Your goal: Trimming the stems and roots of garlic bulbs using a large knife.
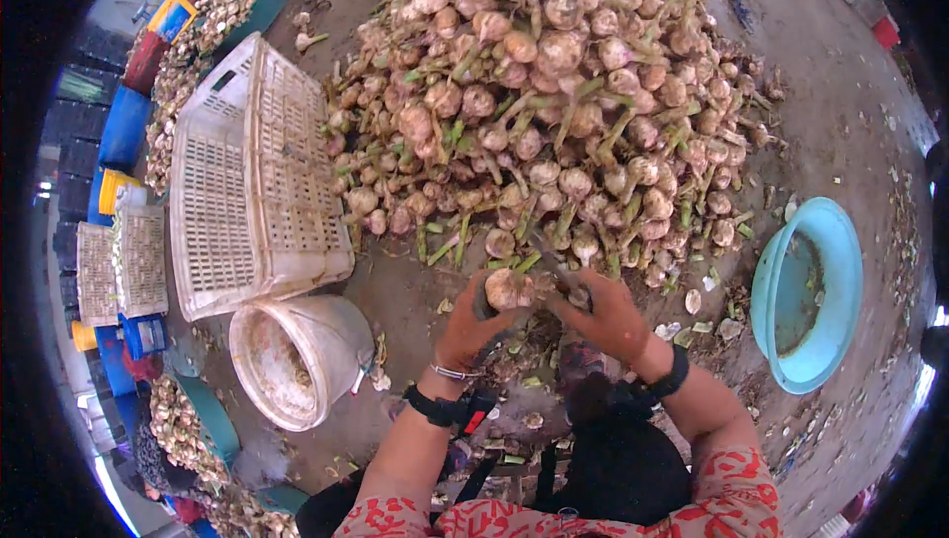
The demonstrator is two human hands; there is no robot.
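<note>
My left hand is closed around a garlic bulb, whose green stem end points up and to the right. In my right hand is a knife, its blade slanting up and left beside the bulb's stem. My right fingers wrap round the handle and partly hide it. Just beyond both hands rises a big heap of garlic bulbs, many with green stalks still attached. Scraps of skin and stem lie on the ground beneath my hands.
Left of the heap stands a white plastic crate, with a tilted white bucket in front of it. A turquoise basin rests at the right. Along the far left are more garlic piles, blue containers and smaller crates.
</note>
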